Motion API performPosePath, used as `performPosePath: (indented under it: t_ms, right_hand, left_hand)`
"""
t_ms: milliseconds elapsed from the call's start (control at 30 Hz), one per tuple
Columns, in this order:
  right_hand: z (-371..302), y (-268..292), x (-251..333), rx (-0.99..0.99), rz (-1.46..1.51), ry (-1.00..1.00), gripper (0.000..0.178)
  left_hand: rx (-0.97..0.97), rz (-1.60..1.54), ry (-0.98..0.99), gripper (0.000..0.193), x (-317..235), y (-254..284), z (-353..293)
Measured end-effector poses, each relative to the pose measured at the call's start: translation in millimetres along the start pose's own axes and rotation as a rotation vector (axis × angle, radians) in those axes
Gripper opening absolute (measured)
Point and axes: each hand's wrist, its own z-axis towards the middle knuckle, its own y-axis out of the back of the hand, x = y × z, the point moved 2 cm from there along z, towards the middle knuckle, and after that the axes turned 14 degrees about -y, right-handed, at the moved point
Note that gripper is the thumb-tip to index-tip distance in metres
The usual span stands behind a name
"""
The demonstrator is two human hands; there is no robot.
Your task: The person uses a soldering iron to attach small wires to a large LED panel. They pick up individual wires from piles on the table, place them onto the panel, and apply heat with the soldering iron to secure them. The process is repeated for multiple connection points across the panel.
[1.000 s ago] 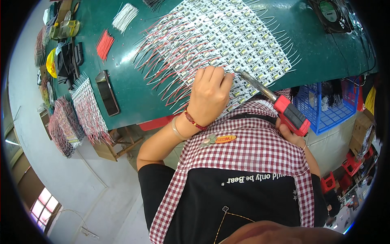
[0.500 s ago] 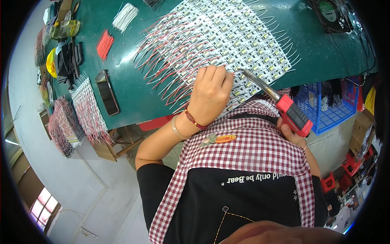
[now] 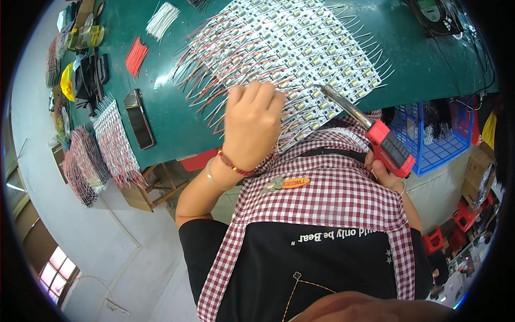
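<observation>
A wide panel of joined white LED circuit boards [image 3: 316, 59] lies on the green table, with red and white wires [image 3: 214, 96] fringing its left side and white wires on its right. Over the lower left part of the panel, my left hand [image 3: 253, 115] is closed with its fingers curled down. Whatever it pinches is hidden beneath the fingers. My right hand [image 3: 382, 173], partly covered by the tool, grips a red and black soldering iron [image 3: 393, 149]. The iron's dark tip reaches over the boards, to the right of my left hand.
On the green table [image 3: 177, 129] to the left are a phone [image 3: 140, 121], red wires [image 3: 137, 56], white wires [image 3: 162, 21] and another wired panel [image 3: 115, 139]. A fan [image 3: 432, 16] stands at the far right. Below the right edge sits a blue crate [image 3: 429, 139].
My left hand has moved left, away from the iron's tip and toward the red wires. The soldering iron has barely shifted in my right hand.
</observation>
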Motion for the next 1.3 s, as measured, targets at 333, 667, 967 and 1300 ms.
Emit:
performPosePath:
  t_ms: [333,667,967,1300]
  right_hand:
    - [-2.8,0.6,10.7,0.048,0.022,0.006,0.02]
    - [-1.2,-6.6,18.8,0.028,0.023,-0.006,0.017]
    - [0.8,-6.5,20.8,0.037,-0.021,-0.014,0.019]
    - [-4.2,-4.6,18.1,0.025,0.036,-0.049,0.019]
  left_hand:
    - [-0.217,-0.163,-0.028,0.026,-22.1,-23.2,-3.7]
    - [-0.217,-0.201,-0.038,0.024,-19.5,-40.3,-5.4]
    - [-0.2,-0.219,-0.048,0.025,-18.8,-38.9,-3.3]
    - [-0.179,-0.217,-0.057,0.025,-16.0,-39.2,-3.8]
